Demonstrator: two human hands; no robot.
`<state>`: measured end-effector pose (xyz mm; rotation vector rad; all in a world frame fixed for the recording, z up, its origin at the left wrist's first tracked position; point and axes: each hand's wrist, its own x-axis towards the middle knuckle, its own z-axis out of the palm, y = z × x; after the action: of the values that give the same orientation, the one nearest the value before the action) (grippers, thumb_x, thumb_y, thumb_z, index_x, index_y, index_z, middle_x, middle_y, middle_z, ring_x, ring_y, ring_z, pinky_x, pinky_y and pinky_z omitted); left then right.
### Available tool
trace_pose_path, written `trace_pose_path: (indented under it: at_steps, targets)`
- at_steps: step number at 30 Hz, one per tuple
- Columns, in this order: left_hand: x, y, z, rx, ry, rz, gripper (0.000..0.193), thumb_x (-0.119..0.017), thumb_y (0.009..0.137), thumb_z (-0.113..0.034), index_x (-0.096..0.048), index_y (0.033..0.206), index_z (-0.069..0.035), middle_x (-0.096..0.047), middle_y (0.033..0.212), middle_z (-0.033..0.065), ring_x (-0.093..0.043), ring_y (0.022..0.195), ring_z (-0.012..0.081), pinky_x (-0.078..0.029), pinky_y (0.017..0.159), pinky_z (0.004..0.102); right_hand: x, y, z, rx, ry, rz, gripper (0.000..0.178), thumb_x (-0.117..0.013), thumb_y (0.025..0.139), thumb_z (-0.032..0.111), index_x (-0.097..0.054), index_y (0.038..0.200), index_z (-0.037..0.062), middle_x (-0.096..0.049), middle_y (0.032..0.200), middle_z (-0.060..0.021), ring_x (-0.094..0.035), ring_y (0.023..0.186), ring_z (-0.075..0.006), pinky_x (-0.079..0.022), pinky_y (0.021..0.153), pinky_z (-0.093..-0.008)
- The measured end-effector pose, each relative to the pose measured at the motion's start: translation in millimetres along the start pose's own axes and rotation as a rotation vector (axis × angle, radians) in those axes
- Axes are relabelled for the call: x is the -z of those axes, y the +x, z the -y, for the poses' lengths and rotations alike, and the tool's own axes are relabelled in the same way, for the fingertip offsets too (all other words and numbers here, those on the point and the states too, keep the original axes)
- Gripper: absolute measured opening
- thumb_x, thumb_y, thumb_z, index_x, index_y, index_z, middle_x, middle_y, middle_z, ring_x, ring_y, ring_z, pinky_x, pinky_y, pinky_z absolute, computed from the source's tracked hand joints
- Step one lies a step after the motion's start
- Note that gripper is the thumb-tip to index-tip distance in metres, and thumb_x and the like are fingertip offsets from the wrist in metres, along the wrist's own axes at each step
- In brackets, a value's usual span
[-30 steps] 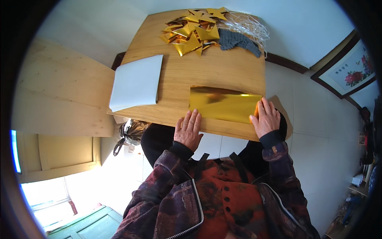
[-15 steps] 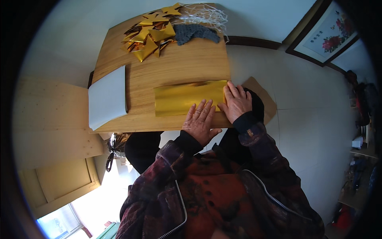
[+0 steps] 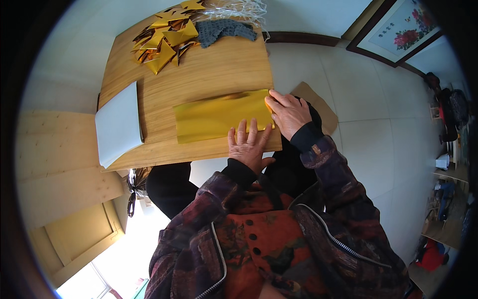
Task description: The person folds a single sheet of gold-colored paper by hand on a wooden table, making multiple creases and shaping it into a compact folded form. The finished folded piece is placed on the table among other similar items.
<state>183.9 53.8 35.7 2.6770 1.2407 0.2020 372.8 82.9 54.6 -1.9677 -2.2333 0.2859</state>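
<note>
In the head view, your left hand (image 3: 250, 144) has moved right since a second ago and is pressing flat, fingers spread, on the gold foil sheet (image 3: 219, 115) at frame centre. Your right hand (image 3: 289, 113) is pinching its right edge, so a fold seems to be starting on the wooden table (image 3: 209, 74).

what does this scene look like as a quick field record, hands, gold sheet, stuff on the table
surface: wooden table
left hand: flat, fingers on the near edge of the gold sheet
right hand: at the sheet's right end, fingertips on its corner
gold sheet: long, lying flat near the table's front edge
far end: pile of folded gold pieces, grey knitted cloth beside it
left side: white paper stack, overhanging the table edge
</note>
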Motion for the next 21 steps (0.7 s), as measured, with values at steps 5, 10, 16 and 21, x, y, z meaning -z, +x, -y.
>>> trace_pose_path:
  at_steps: [5, 10, 16, 21]
  targets:
    - [-12, 1, -9, 0.021, 0.075, -0.052, 0.096, -0.077, 0.065, -0.056, -0.033, 0.148, -0.034, -0.026, 0.147, 0.0187, -0.024, 0.135, 0.0435, -0.02, 0.106, 0.0649, -1, 1, -1, 0.005, -0.018, -0.011, 0.046, -0.059, 0.09, 0.022, -0.049, 0.135, 0.0181, -0.039, 0.147, 0.0027, -0.044, 0.126, -0.0291, -0.033, 0.103, -0.058]
    - [-14, 0, -9, 0.028, 0.087, 0.005, 0.092, -0.075, 0.069, -0.055, -0.032, 0.148, -0.038, -0.02, 0.152, 0.0219, -0.018, 0.14, 0.0461, -0.016, 0.108, 0.0663, -2, 0, 4, -0.026, -0.004, -0.029, 0.049, -0.06, 0.09, 0.031, -0.049, 0.136, 0.0166, -0.039, 0.148, 0.0023, -0.041, 0.128, -0.0287, -0.031, 0.104, -0.0577]
    - [10, -6, -4, 0.025, -0.048, 0.159, 0.086, -0.072, 0.073, -0.055, -0.033, 0.148, -0.037, -0.014, 0.157, 0.0224, -0.012, 0.144, 0.0466, -0.013, 0.111, 0.0643, -3, -3, 9, -0.052, -0.028, -0.025, 0.06, -0.063, 0.087, 0.041, -0.046, 0.139, 0.0155, -0.037, 0.15, 0.0022, -0.037, 0.131, -0.0329, -0.027, 0.107, -0.0578]
    - [20, 2, 7, -0.004, -0.157, -0.094, 0.073, -0.06, 0.087, -0.047, -0.037, 0.145, -0.009, -0.035, 0.152, 0.0118, -0.027, 0.144, 0.0275, -0.014, 0.117, 0.0505, -6, -3, 7, -0.042, -0.035, -0.04, 0.062, -0.064, 0.085, 0.042, -0.047, 0.139, 0.015, -0.036, 0.151, 0.0015, -0.038, 0.132, -0.034, -0.027, 0.107, -0.0573]
